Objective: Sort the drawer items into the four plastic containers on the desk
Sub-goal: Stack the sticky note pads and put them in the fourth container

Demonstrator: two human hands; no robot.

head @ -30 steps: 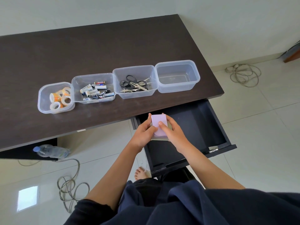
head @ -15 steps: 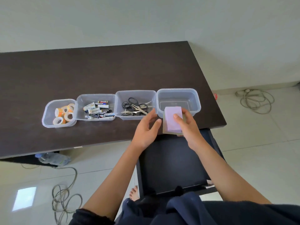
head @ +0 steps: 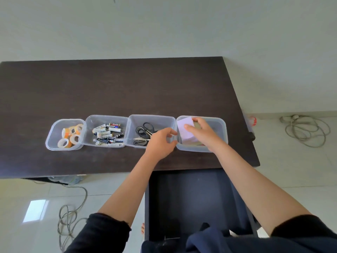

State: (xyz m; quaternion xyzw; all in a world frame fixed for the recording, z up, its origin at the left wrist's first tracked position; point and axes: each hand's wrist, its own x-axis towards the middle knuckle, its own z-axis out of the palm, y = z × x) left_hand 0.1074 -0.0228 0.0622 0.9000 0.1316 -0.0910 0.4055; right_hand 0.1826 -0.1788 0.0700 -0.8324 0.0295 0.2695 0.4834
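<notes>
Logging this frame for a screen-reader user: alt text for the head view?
The right hand lowers a lilac notepad stack into the rightmost container of four on a dark desk. The left hand hovers beside it; the others hold tape rolls, batteries and scissors.

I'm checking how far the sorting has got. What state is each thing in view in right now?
Drawer: pulled open, looks empty.
Rightmost container: receiving the purple pad.
Purple pad: gripped, tilted inside that container.
Scissors container: holds scissors.
Battery container: holds batteries.
Tape container: holds tape rolls.
Right hand: grips the pad.
Left hand: loosely curled, holds nothing.
</notes>
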